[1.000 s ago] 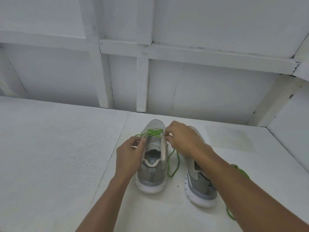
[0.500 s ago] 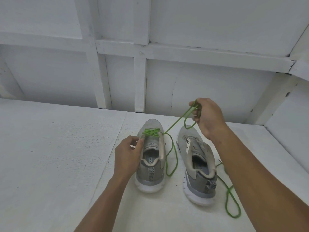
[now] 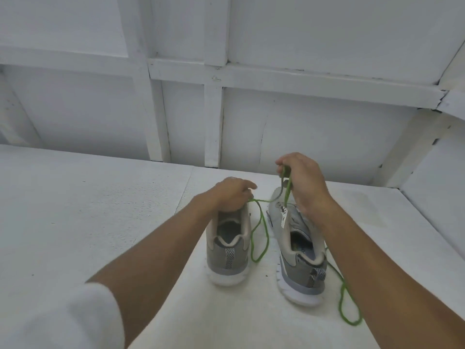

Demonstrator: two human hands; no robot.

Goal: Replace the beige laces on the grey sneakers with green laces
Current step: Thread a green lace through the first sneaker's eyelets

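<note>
Head-worn camera looks forward and down, close over grey sneakers (image 3: 227, 260).

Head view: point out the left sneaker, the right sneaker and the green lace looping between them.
left sneaker (image 3: 218, 261), head view, grey heel panel.
right sneaker (image 3: 298, 275), head view, grey side of the heel.
green lace (image 3: 256, 260), head view, bottom of the loop between the sneakers.

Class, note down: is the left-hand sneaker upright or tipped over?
Upright: the left sneaker stands on its white sole, opening facing up, while the left hand holds its front.
</note>
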